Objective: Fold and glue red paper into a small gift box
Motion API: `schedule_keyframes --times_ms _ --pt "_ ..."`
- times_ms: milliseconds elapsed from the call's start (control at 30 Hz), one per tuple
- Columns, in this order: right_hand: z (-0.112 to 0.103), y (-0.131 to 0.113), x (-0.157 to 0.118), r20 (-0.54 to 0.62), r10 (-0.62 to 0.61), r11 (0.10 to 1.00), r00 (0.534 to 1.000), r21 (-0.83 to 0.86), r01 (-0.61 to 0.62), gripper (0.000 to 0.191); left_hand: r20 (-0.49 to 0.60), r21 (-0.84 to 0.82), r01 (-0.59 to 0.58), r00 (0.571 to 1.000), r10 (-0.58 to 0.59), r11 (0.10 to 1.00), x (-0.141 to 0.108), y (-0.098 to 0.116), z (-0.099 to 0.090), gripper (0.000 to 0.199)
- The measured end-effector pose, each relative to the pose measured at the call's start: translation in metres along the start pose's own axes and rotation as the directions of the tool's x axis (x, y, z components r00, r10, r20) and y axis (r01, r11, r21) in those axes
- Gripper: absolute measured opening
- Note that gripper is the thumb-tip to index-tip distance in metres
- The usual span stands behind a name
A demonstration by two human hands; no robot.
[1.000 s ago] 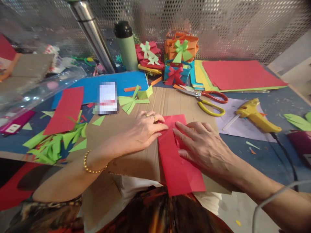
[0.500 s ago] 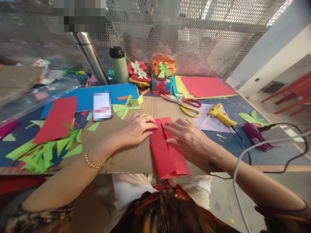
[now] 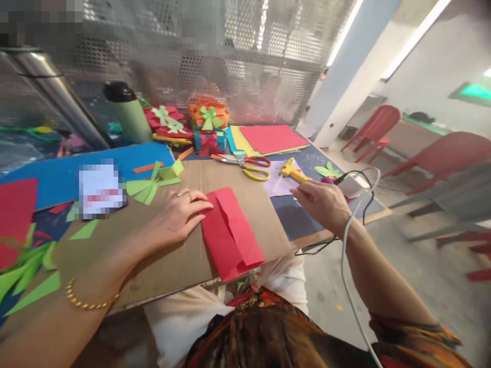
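Observation:
A folded red paper piece [image 3: 232, 235] lies on the cardboard, with an overlapping flap along its length and an open lower end. My left hand [image 3: 184, 212] rests at its upper left edge, fingers stretched out and touching the paper. Away to the right, my right hand [image 3: 322, 202] is over the table beside the handle end of a yellow glue gun [image 3: 293, 169]. Its fingers are loosely bent and point left; no firm grip shows. The glue gun lies on lilac paper [image 3: 274, 189]. Scissors [image 3: 255, 171] with red and yellow handles sit between the hands, farther back.
Brown cardboard [image 3: 161, 271] covers the near table. Stacked coloured sheets [image 3: 272, 139], small paper bags with bows [image 3: 209, 122] and a green bottle [image 3: 130, 115] stand behind. Green paper strips [image 3: 26, 271] lie left. A white cable [image 3: 345, 255] crosses my right forearm. Red chairs [image 3: 378, 128] stand right.
My right hand has left the red paper and moved right to the glue gun. My left hand stays on the paper. The view has turned right.

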State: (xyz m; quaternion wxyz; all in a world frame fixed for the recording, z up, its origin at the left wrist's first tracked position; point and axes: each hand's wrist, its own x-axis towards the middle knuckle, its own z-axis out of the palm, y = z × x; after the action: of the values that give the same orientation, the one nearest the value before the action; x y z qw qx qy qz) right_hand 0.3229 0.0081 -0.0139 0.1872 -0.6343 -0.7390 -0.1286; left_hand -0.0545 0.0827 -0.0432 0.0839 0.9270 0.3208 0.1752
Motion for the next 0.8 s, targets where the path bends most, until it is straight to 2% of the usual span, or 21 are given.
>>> schedule_keyframes --times_ms 100,200,267,300,333,433,567,667,800 --pt "-0.002 -0.002 0.004 0.008 0.107 0.993 0.994 -0.06 -0.106 0.04 -0.031 0.015 -0.026 0.999 0.026 1.0 -0.001 -0.002 0.001 0.035" --pt "0.0 0.0 0.029 0.098 0.24 0.95 0.966 -0.23 -0.212 0.036 -0.009 0.058 -0.016 1.0 0.017 0.998 0.0 0.002 -0.002 0.034" --pt "0.004 0.002 0.047 0.152 0.276 0.935 0.949 -0.27 -0.229 0.034 0.026 0.091 0.014 1.0 -0.017 0.996 0.0 0.007 -0.006 0.033" --pt "0.007 0.003 0.054 0.185 0.298 0.926 0.936 -0.292 -0.237 0.035 0.037 0.103 0.031 0.999 -0.035 0.994 0.0 0.01 -0.008 0.033" --pt "0.01 0.004 0.061 0.261 0.34 0.905 0.904 -0.353 -0.238 0.04 0.053 0.106 0.045 0.997 -0.051 0.993 0.001 0.012 -0.009 0.033" --pt "0.02 0.009 0.072 0.371 0.385 0.891 0.845 -0.389 -0.235 0.051 0.105 0.106 0.062 0.992 -0.073 0.992 0.001 0.019 -0.012 0.032" --pt "0.033 0.018 0.074 0.434 0.436 0.875 0.788 -0.408 -0.26 0.053 0.11 0.101 0.064 0.991 -0.075 0.993 0.002 0.023 -0.014 0.03" --pt "0.038 0.025 0.074 0.422 0.464 0.86 0.779 -0.425 -0.282 0.055 0.123 0.096 0.072 0.989 -0.084 0.993 0.001 0.023 -0.013 0.03" --pt "0.04 0.032 0.075 0.387 0.46 0.862 0.799 -0.411 -0.297 0.052 0.126 0.074 0.067 0.989 -0.076 0.995 0.001 0.022 -0.012 0.032"
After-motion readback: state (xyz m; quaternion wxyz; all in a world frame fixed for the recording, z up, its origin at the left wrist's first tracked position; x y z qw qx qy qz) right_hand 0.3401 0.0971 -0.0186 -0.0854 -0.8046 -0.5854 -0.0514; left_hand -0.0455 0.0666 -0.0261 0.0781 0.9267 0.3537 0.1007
